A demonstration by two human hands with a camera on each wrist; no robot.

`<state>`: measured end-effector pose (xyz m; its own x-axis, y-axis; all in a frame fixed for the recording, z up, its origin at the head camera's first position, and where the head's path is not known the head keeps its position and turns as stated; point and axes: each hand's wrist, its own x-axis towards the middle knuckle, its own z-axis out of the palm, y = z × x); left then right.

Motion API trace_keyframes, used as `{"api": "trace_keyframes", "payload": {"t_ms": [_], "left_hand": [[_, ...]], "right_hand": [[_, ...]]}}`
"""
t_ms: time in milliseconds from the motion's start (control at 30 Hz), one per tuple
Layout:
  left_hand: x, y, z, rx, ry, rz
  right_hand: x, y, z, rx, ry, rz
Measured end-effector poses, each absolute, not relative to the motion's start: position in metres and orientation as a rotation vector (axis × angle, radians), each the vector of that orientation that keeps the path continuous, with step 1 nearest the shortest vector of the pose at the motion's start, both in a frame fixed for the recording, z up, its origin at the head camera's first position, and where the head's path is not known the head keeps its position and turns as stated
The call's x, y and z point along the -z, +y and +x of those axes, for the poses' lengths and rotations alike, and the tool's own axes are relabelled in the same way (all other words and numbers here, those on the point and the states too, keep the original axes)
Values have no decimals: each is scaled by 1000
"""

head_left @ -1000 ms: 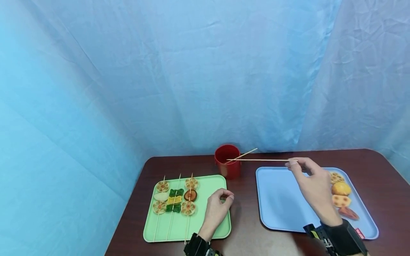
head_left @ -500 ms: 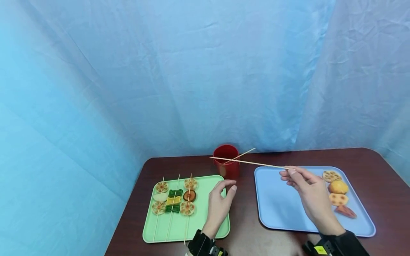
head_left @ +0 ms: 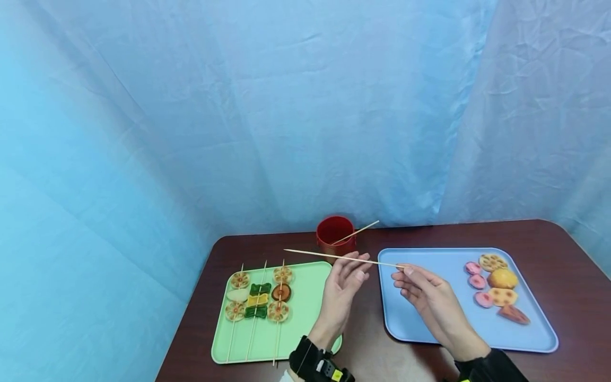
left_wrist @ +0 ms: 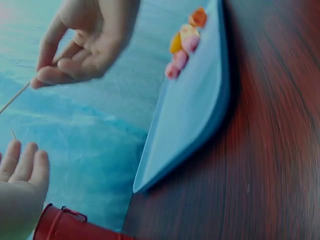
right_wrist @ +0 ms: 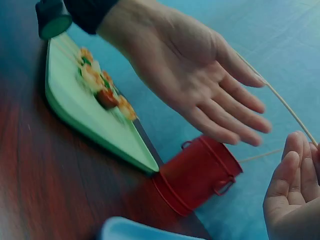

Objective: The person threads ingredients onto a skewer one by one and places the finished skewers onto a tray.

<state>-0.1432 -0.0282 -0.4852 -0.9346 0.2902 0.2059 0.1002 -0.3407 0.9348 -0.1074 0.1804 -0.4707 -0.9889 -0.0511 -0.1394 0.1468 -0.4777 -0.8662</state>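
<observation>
My right hand (head_left: 436, 305) pinches one end of a thin wooden skewer (head_left: 312, 253) between thumb and fingertips, over the left part of the blue tray (head_left: 410, 326). The skewer points left, its far tip reaching out above the green tray (head_left: 312, 286). My left hand (head_left: 338, 297) is held out with fingers spread and palm turned up. In the right wrist view the skewer (right_wrist: 287, 107) runs right along the left thumb and index finger. Behind the hands stands a red bucket (head_left: 329, 231) with another skewer (head_left: 365, 228) leaning out of it.
Three loaded skewers lie on the green tray, with lotus slices (head_left: 278, 311), green pieces (head_left: 256, 311) and a mushroom slice (head_left: 281, 292). At the blue tray's right sit a yellow piece (head_left: 503, 278), pink slices (head_left: 477, 281) and other toy food. A blue curtain (head_left: 305, 132) hangs behind the table.
My right hand has moved left and nearer with the skewer, away from the bucket. My left hand has risen to the right and its fingers have opened. The pink slices have come into sight.
</observation>
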Motion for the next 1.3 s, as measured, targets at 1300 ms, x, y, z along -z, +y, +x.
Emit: {"api": "trace_keyframes", "payload": {"t_ms": [1300], "left_hand": [[500, -63, -139, -2224, 2253, 475]], "right_hand": [[475, 278, -127, 1585, 2808, 137]]}}
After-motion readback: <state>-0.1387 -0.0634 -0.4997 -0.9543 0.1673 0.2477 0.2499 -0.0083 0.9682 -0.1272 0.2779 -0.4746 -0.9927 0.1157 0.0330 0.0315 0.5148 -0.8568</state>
